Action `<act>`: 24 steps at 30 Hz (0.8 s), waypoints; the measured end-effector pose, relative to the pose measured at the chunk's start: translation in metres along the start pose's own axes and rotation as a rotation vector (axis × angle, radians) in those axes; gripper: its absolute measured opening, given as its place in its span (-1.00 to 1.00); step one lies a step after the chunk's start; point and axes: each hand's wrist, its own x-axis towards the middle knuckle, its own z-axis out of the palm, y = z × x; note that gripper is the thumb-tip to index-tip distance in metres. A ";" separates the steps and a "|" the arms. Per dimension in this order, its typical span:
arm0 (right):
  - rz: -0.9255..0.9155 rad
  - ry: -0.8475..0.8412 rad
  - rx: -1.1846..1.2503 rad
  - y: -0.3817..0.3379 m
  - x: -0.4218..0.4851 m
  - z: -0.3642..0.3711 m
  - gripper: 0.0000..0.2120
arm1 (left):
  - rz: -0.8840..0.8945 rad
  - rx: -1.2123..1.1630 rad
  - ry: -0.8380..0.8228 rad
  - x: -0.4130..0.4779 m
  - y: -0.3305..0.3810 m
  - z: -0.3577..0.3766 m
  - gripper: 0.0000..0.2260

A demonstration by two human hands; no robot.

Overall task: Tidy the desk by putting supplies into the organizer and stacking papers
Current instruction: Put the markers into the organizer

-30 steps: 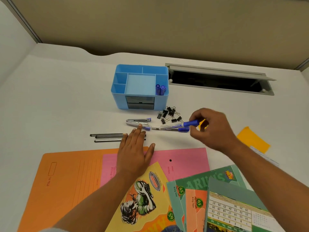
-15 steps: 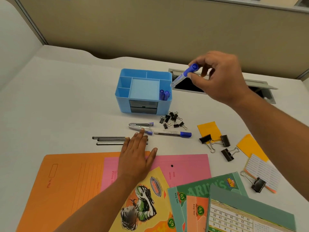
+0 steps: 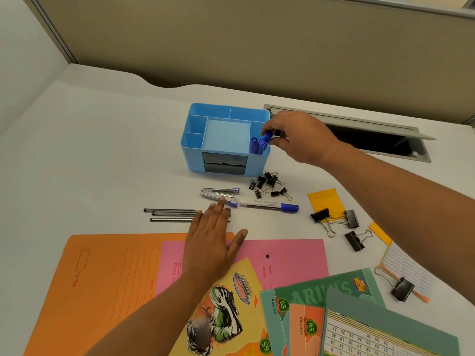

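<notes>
The white table (image 3: 102, 150) carries an orange folder (image 3: 108, 291) with a pink folder (image 3: 288, 258) partly on it. Behind them stands the blue organizer (image 3: 195, 152). The left hand (image 3: 210, 242) lies flat on the folders' far edge, its grip wide and holding nothing, with fingertips over three black pens (image 3: 172, 214). The right hand (image 3: 300, 137) is at the organizer's front right compartment. Its grip pinches the cap of a blue marker (image 3: 268, 136) beside two stored markers (image 3: 257, 145). A loose marker (image 3: 270, 205) lies near the small binder clips (image 3: 267, 183).

A light blue organizer (image 3: 198, 150) holds blue-capped markers (image 3: 258, 145) on a white desk (image 3: 102, 150), near orange (image 3: 108, 278) and pink folders (image 3: 290, 260) and black clips (image 3: 267, 183).
</notes>
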 end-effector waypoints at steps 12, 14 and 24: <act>0.100 -0.081 0.138 0.000 -0.009 0.012 -0.53 | 0.002 0.007 -0.020 0.000 0.001 -0.002 -0.25; 0.112 -0.073 0.158 0.002 -0.014 0.013 -0.46 | 0.001 0.006 -0.018 0.000 0.001 -0.002 -0.26; 0.423 0.190 0.407 0.008 -0.072 0.042 -0.84 | 0.006 0.007 -0.012 -0.001 0.001 -0.002 -0.28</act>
